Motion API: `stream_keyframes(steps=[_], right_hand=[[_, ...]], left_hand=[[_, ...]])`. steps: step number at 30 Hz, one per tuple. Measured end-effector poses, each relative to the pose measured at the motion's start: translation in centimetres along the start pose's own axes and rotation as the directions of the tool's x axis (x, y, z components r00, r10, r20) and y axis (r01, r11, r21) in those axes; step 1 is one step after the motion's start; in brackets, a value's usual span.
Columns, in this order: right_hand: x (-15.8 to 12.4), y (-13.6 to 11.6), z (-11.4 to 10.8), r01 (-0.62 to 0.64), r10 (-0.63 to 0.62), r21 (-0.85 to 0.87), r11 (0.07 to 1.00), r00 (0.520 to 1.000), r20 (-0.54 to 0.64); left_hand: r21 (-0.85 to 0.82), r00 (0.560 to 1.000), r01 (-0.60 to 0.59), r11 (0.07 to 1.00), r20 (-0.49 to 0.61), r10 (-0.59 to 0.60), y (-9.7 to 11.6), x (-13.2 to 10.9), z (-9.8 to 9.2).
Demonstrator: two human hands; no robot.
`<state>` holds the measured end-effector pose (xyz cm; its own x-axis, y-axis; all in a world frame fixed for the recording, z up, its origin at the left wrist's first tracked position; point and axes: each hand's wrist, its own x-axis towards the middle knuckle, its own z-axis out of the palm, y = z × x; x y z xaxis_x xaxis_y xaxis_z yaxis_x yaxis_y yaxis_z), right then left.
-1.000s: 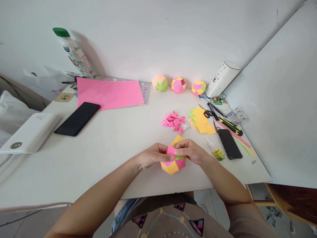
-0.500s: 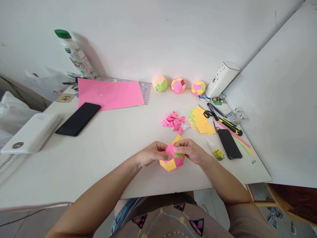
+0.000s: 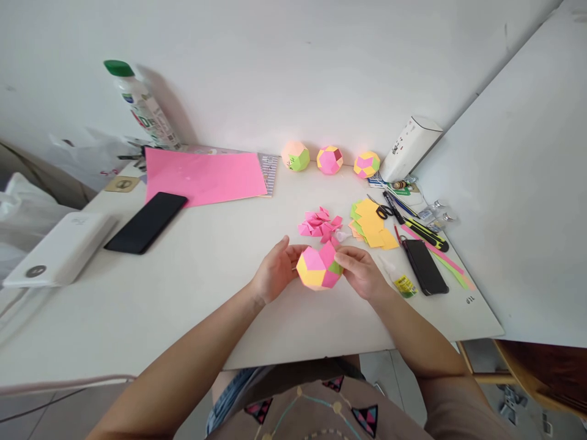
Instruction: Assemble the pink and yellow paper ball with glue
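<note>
1. The paper ball (image 3: 318,272) is held just above the bench (image 3: 183,293), near its front edge.
2. The left hand (image 3: 274,273) cups one side and the right hand (image 3: 362,273) pinches the other, so both are closed on it.
3. It looks light, hollow and easily crushed, so it is best held gently by opposite flat faces.

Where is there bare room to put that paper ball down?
The table is bare between the black phone, pink sheet and pink folded pieces, and along the near edge left of the left hand. Right of the paper ball it is crowded: yellow squares, scissors, glue bottle, second phone.
</note>
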<state>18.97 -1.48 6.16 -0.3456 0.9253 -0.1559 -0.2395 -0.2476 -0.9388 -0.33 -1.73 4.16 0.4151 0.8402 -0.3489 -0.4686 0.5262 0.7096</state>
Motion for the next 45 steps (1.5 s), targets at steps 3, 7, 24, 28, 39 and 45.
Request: stream_keyframes(steps=[3, 7, 24, 28, 39, 45], right_hand=[[0.4, 0.2, -0.1, 0.049, -0.039, 0.102, 0.994, 0.994, -0.098], [0.8, 0.3, -0.1, -0.006, 0.025, 0.208, 0.978, 0.996, -0.089], [1.5, 0.5, -0.4, -0.094, 0.148, 0.325, 0.941, 0.978, -0.146], [1.6, 0.5, -0.7, -0.06, 0.105, 0.276, 0.959, 0.982, -0.154], [-0.4, 0.6, 0.7, 0.506, -0.471, -0.578, 0.641, 0.853, 0.224], [0.2, 1.8, 0.6, 0.707, -0.568, -0.677, 0.204, 0.649, 0.507]], left_hand=[[-0.104, 1.0, 0.025, 0.994, -0.008, -0.026, 0.1, 0.1, 0.1], [-0.159, 0.974, 0.14, 0.977, 0.198, -0.107, -0.5, -0.1, 0.5], [-0.107, 0.934, 0.22, 0.97, 0.31, -0.177, -1.1, 0.3, 0.3], [-0.078, 0.909, 0.265, 0.961, 0.352, -0.222, -1.1, 0.3, 0.0], [-0.191, 0.947, 0.11, 0.975, 0.319, -0.044, -0.7, -0.4, 0.9], [-0.158, 0.961, -0.039, 0.987, 0.265, 0.08, -0.6, -0.5, 1.1]])
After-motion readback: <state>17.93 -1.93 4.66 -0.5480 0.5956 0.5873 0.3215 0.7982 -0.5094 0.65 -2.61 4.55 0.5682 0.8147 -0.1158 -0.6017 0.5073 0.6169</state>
